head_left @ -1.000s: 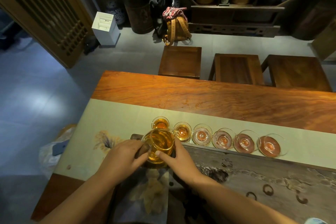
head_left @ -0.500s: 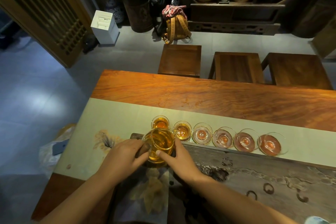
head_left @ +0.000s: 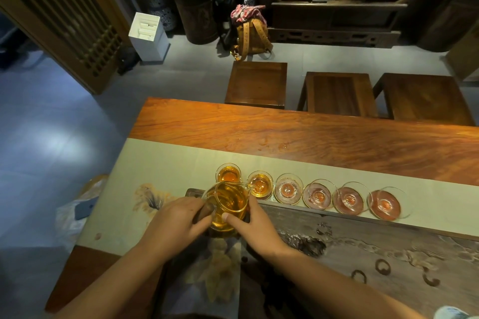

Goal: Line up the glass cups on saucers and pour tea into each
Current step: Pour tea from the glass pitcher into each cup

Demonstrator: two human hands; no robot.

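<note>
Six glass cups, lined up on the pale table runner (head_left: 160,163) just beyond the far edge of the carved tea tray (head_left: 363,238), seen from the one head view. Counting along the row from the pitcher: first cup (head_left: 228,173) full of amber tea, just behind the pitcher; second cup (head_left: 260,184) partly filled, right under the spout; third cup (head_left: 288,188), fourth cup (head_left: 317,194), fifth cup (head_left: 349,198) and sixth cup (head_left: 385,203) showing only the reddish saucers through the glass.

Glass pitcher (head_left: 228,204), held above the tray's near-left corner, tipped toward the second cup, spout touching or just over that rim, amber tea inside. Left hand (head_left: 174,220) curled round the handle side of the pitcher. Right hand (head_left: 255,225) clasping the other side, thumb pressed against the glass wall. Both hands close together, clamped on the pitcher from either side.

Beyond the runner, bare wooden table (head_left: 311,137); past that, three wooden stools (head_left: 337,90). Farther back from the tray, a tan backpack (head_left: 252,36) on the floor and a white box (head_left: 149,35) to its left.
</note>
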